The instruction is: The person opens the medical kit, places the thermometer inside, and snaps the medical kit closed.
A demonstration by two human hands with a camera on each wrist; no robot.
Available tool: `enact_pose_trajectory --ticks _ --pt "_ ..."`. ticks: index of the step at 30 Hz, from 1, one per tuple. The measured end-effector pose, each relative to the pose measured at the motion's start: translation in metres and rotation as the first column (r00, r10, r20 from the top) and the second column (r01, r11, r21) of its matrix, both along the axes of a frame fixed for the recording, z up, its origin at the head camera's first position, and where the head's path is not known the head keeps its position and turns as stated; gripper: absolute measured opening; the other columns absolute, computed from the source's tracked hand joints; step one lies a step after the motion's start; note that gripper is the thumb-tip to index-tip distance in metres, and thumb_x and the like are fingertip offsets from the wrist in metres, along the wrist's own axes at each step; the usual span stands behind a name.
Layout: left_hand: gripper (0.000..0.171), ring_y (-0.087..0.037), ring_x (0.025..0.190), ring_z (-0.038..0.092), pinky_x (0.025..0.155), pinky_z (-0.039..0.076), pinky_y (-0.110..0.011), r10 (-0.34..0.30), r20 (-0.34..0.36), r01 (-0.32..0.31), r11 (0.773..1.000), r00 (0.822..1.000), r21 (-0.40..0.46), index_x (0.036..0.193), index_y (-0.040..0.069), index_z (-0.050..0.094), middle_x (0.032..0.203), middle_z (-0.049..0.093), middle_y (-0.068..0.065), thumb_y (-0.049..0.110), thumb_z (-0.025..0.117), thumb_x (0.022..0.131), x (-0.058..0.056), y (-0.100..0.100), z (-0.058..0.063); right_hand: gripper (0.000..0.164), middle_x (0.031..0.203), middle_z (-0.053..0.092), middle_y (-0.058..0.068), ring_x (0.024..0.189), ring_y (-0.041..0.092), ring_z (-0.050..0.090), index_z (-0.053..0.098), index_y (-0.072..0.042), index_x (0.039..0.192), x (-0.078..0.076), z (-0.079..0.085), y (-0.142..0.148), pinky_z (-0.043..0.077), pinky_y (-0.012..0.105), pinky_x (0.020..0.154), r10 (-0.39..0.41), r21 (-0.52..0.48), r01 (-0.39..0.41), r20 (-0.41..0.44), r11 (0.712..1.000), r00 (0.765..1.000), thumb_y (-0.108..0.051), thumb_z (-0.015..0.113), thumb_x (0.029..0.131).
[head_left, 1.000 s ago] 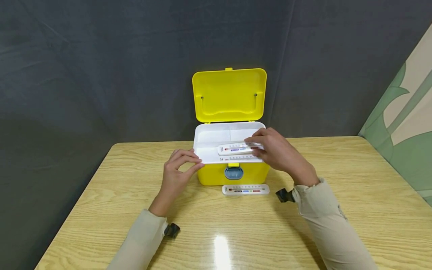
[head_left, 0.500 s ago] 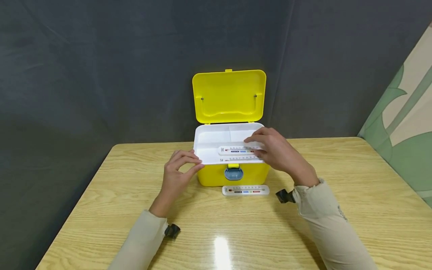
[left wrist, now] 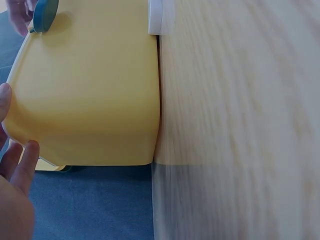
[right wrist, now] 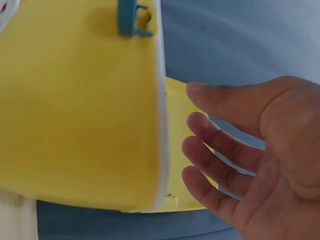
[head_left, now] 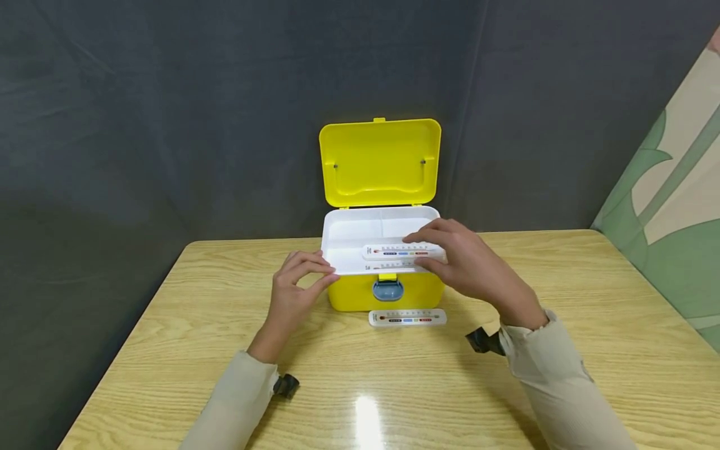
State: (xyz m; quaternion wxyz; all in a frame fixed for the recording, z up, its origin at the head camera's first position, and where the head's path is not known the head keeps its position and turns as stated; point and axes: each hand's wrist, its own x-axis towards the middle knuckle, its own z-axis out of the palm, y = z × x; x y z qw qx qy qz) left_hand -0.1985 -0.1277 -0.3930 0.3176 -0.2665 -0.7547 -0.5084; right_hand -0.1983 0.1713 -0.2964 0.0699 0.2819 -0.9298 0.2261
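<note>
Found the white thermometer [head_left: 394,252] near the centre of the head view, lying scale side up in the front part of the white tray [head_left: 349,250]. Saw a second thermometer [head_left: 390,267] just below, along the tray's front edge and partly hidden. Got nothing of the tray's inside from either wrist view, only outer walls and rim. Found the right hand [head_left: 472,262] right of centre, thumb and fingertips parted about the first thermometer; could not tell from above whether touching. Saw a wide gap and nothing held in the right wrist view. Found the left hand [head_left: 298,281] left of centre, gripping the tray's front-left corner narrowly between thumb and fingers; saw fingertips reaching onto the side wall only in the left wrist view, with the right hand blurred at upper left. Noted below the tray the yellow box [head_left: 351,295], with a blue latch [head_left: 388,290] and, above, a raised lid [head_left: 379,162]. Saw a third thermometer [head_left: 407,317] just in front, on the wooden table [head_left: 169,344]; showed edge-on at the top of the left wrist view. Noted dark cloth [head_left: 225,125] behind.
</note>
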Motion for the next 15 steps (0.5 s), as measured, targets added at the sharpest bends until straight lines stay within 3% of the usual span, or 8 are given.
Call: enact_pose_trajectory --ticks 6,10,15 --pt "0.016 -0.032 0.108 0.062 0.106 0.049 -0.018 0.01 0.004 -0.01 1.0 1.0 0.008 0.085 0.004 0.077 0.091 0.068 -0.01 -0.004 0.083 0.072 0.003 -0.002 -0.002 0.033 0.131 0.063 0.006 0.124 0.03 0.056 0.068 -0.015 0.127 0.009 0.001 -0.008 0.05 0.053 0.105 0.029 -0.053 -0.028 0.015 0.998 0.999 -0.017 0.07 0.094" --pt "0.017 -0.032 0.107 0.062 0.106 0.049 -0.019 0.005 -0.003 -0.005 1.0 1.0 0.022 0.085 0.004 0.078 0.091 0.069 -0.01 -0.005 0.084 0.072 0.004 0.0 -0.004 0.033 0.126 0.065 0.005 0.111 0.026 0.062 0.067 -0.013 0.127 0.013 -0.001 -0.01 0.056 0.046 0.096 0.046 -0.058 -0.046 -0.005 0.997 0.999 -0.018 0.07 0.094" --pt "0.018 -0.033 0.109 0.061 0.107 0.049 -0.022 -0.014 0.005 0.014 1.0 1.0 0.023 0.085 0.005 0.077 0.091 0.068 -0.011 -0.005 0.084 0.072 0.002 0.005 -0.005 0.029 0.12 0.067 0.004 0.106 0.022 0.063 0.069 -0.014 0.122 0.021 -0.006 -0.002 0.056 0.044 0.092 0.042 -0.053 -0.042 -0.004 0.998 0.999 -0.016 0.071 0.093"
